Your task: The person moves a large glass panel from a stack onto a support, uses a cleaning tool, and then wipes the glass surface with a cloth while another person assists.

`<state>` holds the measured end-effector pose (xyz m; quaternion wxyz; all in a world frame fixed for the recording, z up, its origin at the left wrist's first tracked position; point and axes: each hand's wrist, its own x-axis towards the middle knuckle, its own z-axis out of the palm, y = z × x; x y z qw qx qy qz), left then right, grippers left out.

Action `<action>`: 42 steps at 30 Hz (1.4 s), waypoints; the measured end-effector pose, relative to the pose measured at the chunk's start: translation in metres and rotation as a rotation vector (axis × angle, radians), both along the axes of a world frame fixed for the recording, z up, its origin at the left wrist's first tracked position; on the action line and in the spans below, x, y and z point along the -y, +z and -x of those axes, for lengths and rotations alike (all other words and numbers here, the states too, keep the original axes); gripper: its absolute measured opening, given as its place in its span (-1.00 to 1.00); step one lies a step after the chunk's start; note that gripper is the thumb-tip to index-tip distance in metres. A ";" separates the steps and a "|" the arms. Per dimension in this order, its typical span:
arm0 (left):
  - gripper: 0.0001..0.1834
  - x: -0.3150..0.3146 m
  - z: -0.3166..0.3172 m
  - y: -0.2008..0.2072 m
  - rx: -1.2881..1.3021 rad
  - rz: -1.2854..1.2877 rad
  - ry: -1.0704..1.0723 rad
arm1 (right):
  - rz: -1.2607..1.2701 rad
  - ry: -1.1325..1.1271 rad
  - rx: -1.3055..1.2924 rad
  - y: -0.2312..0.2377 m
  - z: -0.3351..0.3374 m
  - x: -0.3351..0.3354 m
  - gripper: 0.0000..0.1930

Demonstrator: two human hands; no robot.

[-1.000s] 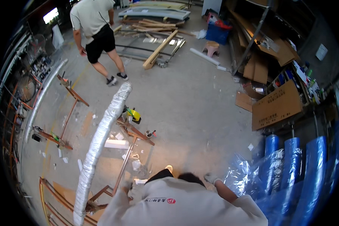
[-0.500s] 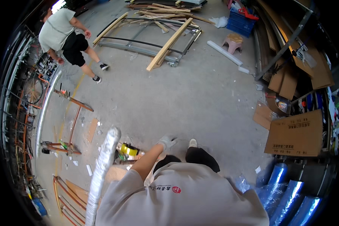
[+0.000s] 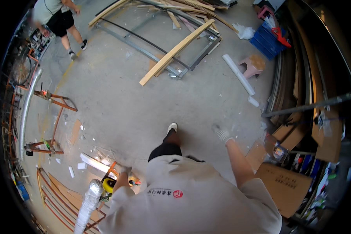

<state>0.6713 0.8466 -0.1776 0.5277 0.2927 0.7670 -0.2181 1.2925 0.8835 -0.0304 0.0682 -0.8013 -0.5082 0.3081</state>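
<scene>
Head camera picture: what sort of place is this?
It's probably a workshop, though I can't tell what it makes. A metal frame lies on the bare floor with a wooden beam across it, a reddish-brown trestle stands at the left, and wood strips are piled beyond.

Our gloved right hand (image 3: 223, 135) is out over the grey floor (image 3: 140, 101), its fingers blurred, while our left hand (image 3: 125, 170), blurred too, is near a yellow ring-shaped item (image 3: 108, 189) and a silver-wrapped pole (image 3: 88, 202). Ahead of us, a wooden beam (image 3: 175, 53) lies across a metal frame (image 3: 133, 46), with a pink stool (image 3: 252, 66) and a blue crate (image 3: 266, 42) to its right; at upper left we see another person (image 3: 61, 23) in mid-stride
</scene>
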 end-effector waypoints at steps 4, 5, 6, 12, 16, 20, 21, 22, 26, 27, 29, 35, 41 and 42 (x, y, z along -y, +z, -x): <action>-0.66 -0.156 -0.130 -0.017 0.167 -0.293 -0.428 | 0.376 0.055 -0.203 -0.053 -0.040 0.039 -0.52; -0.65 -0.217 -0.215 0.045 0.293 -0.340 -0.295 | 0.419 -0.081 -0.261 -0.094 -0.064 0.079 -0.54; -0.64 -0.241 -0.226 0.023 0.352 -0.432 -0.314 | 0.411 0.255 -0.134 -0.146 -0.104 0.113 -0.57; -0.68 -0.462 -0.452 0.080 0.726 -0.712 -0.404 | 0.743 -0.600 -0.475 -0.150 -0.204 0.099 -0.61; -0.70 -0.520 -0.521 0.073 0.559 -0.803 -0.384 | 0.682 -0.169 -0.297 -0.143 -0.302 -0.033 -0.59; -0.59 -0.503 -0.525 0.051 0.257 -0.574 -0.800 | 0.191 -0.395 -0.154 -0.051 -0.339 -0.288 -0.61; -0.59 -0.507 -0.530 0.056 0.200 -0.530 -0.843 | 0.124 -0.398 -0.203 -0.048 -0.356 -0.333 -0.61; -0.57 -0.515 -0.526 0.052 0.173 -0.434 -0.833 | 0.061 -0.382 -0.263 -0.055 -0.366 -0.376 -0.60; -0.51 -0.548 -0.510 0.020 0.041 -0.269 -0.623 | 0.002 -0.267 -0.425 -0.054 -0.377 -0.524 -0.61; -0.47 -0.566 -0.512 0.018 -0.021 -0.182 -0.631 | -0.016 -0.237 -0.441 -0.066 -0.373 -0.541 -0.62; -0.40 -0.601 -0.515 0.005 -0.049 -0.130 -0.578 | 0.034 -0.229 -0.422 -0.062 -0.363 -0.567 -0.63; -0.05 -0.741 -0.553 -0.109 -0.031 -0.300 -0.633 | -0.007 -0.125 -0.524 -0.164 -0.342 -0.597 -0.82; 0.11 -0.855 -0.612 -0.206 -0.182 -0.550 -0.633 | 0.276 -0.334 -0.775 -0.226 -0.338 -0.610 -0.84; 0.09 -0.861 -0.611 -0.227 -0.252 -0.658 -0.641 | 0.341 -0.394 -0.874 -0.237 -0.337 -0.611 -0.83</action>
